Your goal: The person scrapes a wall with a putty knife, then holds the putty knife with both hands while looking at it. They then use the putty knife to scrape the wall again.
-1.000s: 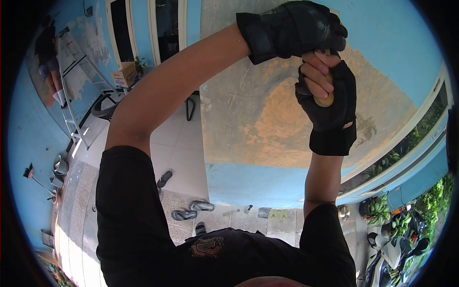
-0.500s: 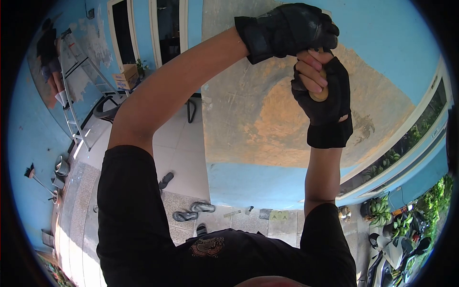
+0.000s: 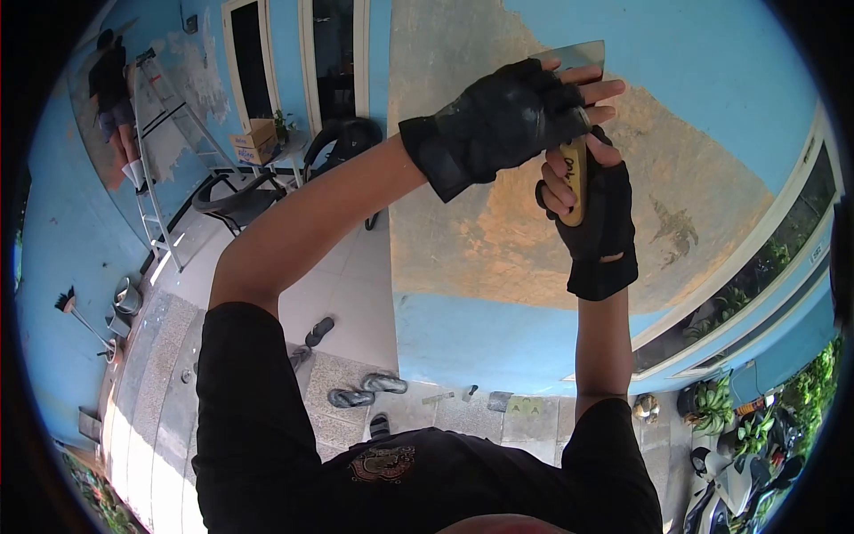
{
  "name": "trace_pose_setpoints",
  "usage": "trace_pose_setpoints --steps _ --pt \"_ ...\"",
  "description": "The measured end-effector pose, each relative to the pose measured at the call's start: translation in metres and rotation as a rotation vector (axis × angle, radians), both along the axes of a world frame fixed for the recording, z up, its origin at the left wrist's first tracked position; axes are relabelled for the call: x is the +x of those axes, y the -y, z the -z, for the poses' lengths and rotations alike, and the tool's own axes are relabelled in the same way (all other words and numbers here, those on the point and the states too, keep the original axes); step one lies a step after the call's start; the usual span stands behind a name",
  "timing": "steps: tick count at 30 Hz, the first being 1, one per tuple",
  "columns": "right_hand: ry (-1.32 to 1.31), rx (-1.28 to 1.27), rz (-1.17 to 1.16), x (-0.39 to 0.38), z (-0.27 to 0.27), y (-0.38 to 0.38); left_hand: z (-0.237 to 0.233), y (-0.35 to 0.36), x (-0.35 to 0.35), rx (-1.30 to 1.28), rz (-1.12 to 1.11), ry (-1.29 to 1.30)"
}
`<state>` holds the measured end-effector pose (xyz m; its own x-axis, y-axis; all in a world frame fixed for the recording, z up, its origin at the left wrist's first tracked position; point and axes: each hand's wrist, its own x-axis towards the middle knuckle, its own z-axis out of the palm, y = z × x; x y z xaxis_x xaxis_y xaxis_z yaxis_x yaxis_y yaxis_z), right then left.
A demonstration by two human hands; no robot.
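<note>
My right hand (image 3: 596, 209), in a black fingerless glove, is wrapped round the yellowish handle of a scraper (image 3: 576, 182). Dark writing shows on that handle. The scraper's wide metal blade (image 3: 587, 55) points up against the wall. Across the blade and the top of the handle lies my left hand (image 3: 534, 111), also gloved, its bare fingers stretched out and slightly apart. Part of the blade is hidden behind it. Behind both hands is a blue wall (image 3: 480, 338) with a large bare patch (image 3: 525, 240) of grey and orange-brown.
A person (image 3: 114, 98) stands on a ladder (image 3: 151, 214) at the far left. Chairs (image 3: 236, 200) and a box (image 3: 255, 142) are near the doors. Sandals (image 3: 382, 383) lie on the floor. A window (image 3: 721, 311), plants (image 3: 712, 400) and a motorbike (image 3: 734, 476) are on the right.
Both hands have moved slightly left, the right one also down. The left hand's fingers have straightened from a curl, and the scraper's blade and handle now show more.
</note>
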<state>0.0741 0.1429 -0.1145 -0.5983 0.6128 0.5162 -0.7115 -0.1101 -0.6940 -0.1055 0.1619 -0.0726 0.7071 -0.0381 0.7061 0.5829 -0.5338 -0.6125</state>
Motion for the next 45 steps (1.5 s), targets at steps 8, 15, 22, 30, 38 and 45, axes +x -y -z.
trace_pose_setpoints --steps 8,15,22,30,38,45 --pt "0.502 0.977 1.428 0.010 -0.030 0.003 0.083 0.057 -0.014 -0.238 -0.045 0.151" --pt "0.657 1.171 1.519 -0.034 -0.082 -0.032 0.104 0.055 -0.002 -0.375 0.176 0.351" --pt "0.790 1.118 1.498 0.010 0.017 -0.036 0.116 0.045 0.012 -0.958 0.164 0.811" --pt "0.675 0.669 1.232 0.002 0.015 0.010 0.059 -0.006 0.041 -1.484 0.882 1.257" --pt "-0.002 -0.126 0.037 0.016 0.005 -0.010 0.015 0.002 0.055 -1.514 0.757 1.291" --pt "-0.090 -0.174 -0.332 0.016 -0.002 -0.032 0.016 -0.026 0.058 -1.379 1.068 1.099"
